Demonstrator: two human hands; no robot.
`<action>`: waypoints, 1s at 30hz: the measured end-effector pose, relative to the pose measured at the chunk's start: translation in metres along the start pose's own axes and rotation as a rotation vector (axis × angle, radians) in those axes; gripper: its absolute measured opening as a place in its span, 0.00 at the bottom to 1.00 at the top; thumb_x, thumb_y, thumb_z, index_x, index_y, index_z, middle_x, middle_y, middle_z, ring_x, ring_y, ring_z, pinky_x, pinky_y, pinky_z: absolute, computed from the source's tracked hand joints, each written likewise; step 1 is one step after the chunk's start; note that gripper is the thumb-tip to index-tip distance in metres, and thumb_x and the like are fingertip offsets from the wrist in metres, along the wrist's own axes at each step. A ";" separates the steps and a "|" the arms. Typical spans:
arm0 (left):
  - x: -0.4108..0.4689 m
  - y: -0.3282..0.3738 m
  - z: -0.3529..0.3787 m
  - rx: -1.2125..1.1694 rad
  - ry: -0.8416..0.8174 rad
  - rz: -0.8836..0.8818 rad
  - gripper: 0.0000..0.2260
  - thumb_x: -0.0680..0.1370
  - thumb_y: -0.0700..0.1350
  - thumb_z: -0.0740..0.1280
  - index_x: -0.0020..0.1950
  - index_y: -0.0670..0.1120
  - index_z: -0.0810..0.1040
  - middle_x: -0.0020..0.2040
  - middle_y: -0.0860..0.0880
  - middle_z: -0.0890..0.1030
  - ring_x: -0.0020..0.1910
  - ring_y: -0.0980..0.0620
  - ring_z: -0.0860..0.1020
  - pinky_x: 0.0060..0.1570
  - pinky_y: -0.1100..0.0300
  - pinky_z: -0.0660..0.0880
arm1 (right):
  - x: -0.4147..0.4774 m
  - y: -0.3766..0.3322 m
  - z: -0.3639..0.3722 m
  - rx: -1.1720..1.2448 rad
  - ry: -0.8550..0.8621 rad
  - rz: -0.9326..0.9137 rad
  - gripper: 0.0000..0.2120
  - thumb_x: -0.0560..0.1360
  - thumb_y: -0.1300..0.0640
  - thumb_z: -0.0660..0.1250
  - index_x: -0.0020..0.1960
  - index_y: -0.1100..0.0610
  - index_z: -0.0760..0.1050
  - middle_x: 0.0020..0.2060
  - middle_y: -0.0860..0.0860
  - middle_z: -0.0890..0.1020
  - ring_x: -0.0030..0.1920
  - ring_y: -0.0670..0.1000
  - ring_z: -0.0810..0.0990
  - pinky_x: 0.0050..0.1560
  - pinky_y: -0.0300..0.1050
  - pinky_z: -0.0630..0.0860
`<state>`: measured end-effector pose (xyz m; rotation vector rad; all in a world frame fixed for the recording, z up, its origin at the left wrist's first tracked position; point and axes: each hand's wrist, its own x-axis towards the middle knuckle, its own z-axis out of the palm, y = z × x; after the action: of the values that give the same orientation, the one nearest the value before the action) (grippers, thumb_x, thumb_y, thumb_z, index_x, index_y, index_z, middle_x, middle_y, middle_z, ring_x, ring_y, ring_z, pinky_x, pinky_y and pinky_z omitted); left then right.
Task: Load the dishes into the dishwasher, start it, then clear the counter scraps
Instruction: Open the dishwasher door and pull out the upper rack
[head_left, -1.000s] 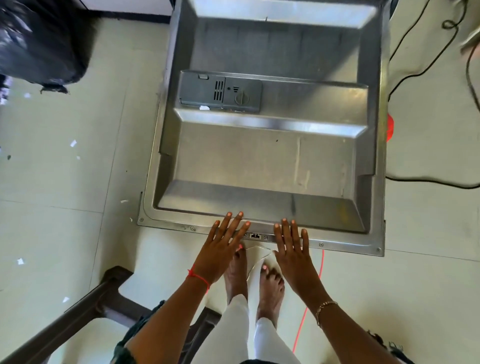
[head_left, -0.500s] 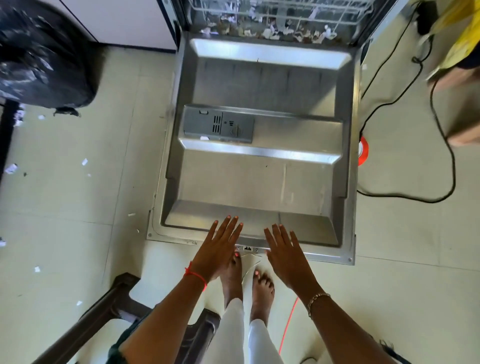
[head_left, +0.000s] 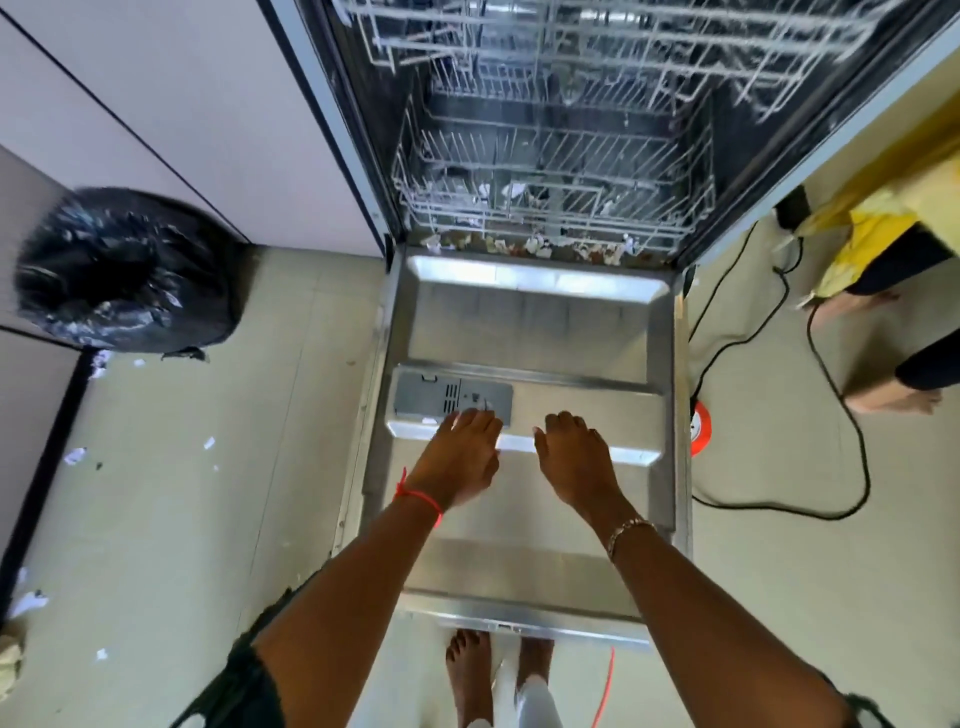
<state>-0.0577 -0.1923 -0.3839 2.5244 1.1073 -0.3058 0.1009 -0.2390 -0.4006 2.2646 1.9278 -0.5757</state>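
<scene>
The dishwasher door (head_left: 535, 332) lies fully open and flat in front of me, steel inner face up, with a grey detergent compartment (head_left: 447, 397) on its left. Inside the machine I see the lower wire rack (head_left: 550, 192) and an upper rack (head_left: 597, 47), both without dishes. Paper scraps (head_left: 535, 244) litter the door hinge line. My left hand (head_left: 457, 457) and my right hand (head_left: 574, 460) hover side by side above the middle of the door, fingers relaxed and pointing at the machine, holding nothing.
A black rubbish bag (head_left: 124, 270) sits on the floor at the left beside white cabinets. Black cables (head_left: 841, 415) and a red-rimmed round thing (head_left: 701, 428) lie right of the door. Another person's legs (head_left: 893, 379) stand at the right. Paper bits dot the floor (head_left: 182, 493).
Both hands left the door's front edge and moved forward over the middle of the door. My view lifted, so the racks inside the machine now show.
</scene>
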 end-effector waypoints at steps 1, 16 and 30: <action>0.015 -0.007 -0.012 -0.013 0.023 -0.003 0.19 0.81 0.46 0.57 0.71 0.43 0.65 0.70 0.44 0.68 0.69 0.47 0.65 0.70 0.56 0.57 | 0.017 0.001 -0.011 0.004 0.015 -0.004 0.19 0.82 0.52 0.49 0.63 0.61 0.70 0.58 0.56 0.77 0.58 0.55 0.75 0.54 0.47 0.70; 0.248 -0.063 -0.106 0.046 0.062 -0.054 0.29 0.80 0.47 0.59 0.77 0.41 0.52 0.78 0.44 0.53 0.77 0.45 0.50 0.74 0.50 0.49 | 0.245 0.071 -0.126 0.090 0.126 -0.060 0.24 0.80 0.55 0.56 0.72 0.65 0.59 0.69 0.62 0.64 0.70 0.60 0.63 0.67 0.53 0.66; 0.301 -0.082 -0.118 -0.087 -0.072 -0.173 0.35 0.78 0.52 0.64 0.78 0.44 0.48 0.78 0.45 0.50 0.77 0.48 0.48 0.73 0.45 0.46 | 0.294 0.075 -0.133 0.160 -0.137 -0.066 0.36 0.77 0.47 0.62 0.76 0.61 0.49 0.75 0.58 0.53 0.76 0.55 0.50 0.74 0.51 0.53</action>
<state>0.0887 0.1074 -0.3984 2.3277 1.2844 -0.3830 0.2370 0.0628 -0.3943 2.1918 1.9600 -0.8992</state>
